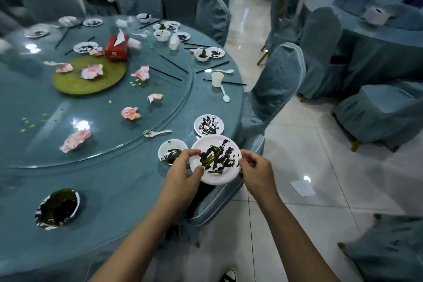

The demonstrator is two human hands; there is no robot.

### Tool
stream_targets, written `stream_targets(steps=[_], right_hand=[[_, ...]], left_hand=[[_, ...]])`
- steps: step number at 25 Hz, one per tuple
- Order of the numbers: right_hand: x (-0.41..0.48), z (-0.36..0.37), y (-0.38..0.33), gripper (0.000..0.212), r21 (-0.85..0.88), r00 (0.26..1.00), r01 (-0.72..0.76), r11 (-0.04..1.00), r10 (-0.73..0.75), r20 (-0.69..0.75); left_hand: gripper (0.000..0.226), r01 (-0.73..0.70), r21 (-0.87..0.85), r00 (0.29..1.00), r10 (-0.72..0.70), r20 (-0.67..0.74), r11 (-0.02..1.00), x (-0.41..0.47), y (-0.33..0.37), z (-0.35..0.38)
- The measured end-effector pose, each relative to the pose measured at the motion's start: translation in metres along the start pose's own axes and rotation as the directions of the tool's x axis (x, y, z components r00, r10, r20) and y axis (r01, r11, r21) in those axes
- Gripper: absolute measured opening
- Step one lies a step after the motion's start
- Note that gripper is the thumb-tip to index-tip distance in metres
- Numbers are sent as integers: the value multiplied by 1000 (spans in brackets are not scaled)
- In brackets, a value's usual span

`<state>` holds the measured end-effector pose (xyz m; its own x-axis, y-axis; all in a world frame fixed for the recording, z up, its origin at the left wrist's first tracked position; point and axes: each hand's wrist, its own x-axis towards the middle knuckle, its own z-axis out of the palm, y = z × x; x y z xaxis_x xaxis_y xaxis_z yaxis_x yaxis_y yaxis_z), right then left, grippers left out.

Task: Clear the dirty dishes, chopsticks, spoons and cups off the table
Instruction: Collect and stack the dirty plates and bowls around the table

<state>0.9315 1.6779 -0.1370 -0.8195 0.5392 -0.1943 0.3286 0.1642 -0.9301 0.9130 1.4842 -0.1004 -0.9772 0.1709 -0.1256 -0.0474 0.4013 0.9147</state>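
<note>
Head view: at the round blue table's [128, 190] near right edge, left hand [183, 170] and right hand [256, 168] pinch opposite rims of a small white, sauce-smeared plate [215, 159], probably light, stiff, breakable, best held by its clean rim.

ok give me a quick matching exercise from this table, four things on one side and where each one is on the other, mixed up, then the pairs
Things
1. red tissue box
2. bowl of dark leftovers
3. white plate with scraps
4. upright paper cup

Places
A. held between the left hand and the right hand
B. on the glass turntable, by the green mat
C. near side of the table, left of the hands
D. outer ring of the table, white spoon just in front

Pairs: 1-B, 2-C, 3-A, 4-D
</note>
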Motion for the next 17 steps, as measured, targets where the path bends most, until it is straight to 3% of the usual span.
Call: stream_targets(steps=[8, 17], right_hand=[[58, -2, -9, 24, -6, 972, 75, 997, -71, 224], [132, 8, -14, 24, -63, 950, 75, 995, -52, 308]], left_hand=[[33, 57, -28, 983, -61, -172, 998, 10, 9, 28], [32, 96, -80, 961, -113, -251, 992, 63, 12, 54]])
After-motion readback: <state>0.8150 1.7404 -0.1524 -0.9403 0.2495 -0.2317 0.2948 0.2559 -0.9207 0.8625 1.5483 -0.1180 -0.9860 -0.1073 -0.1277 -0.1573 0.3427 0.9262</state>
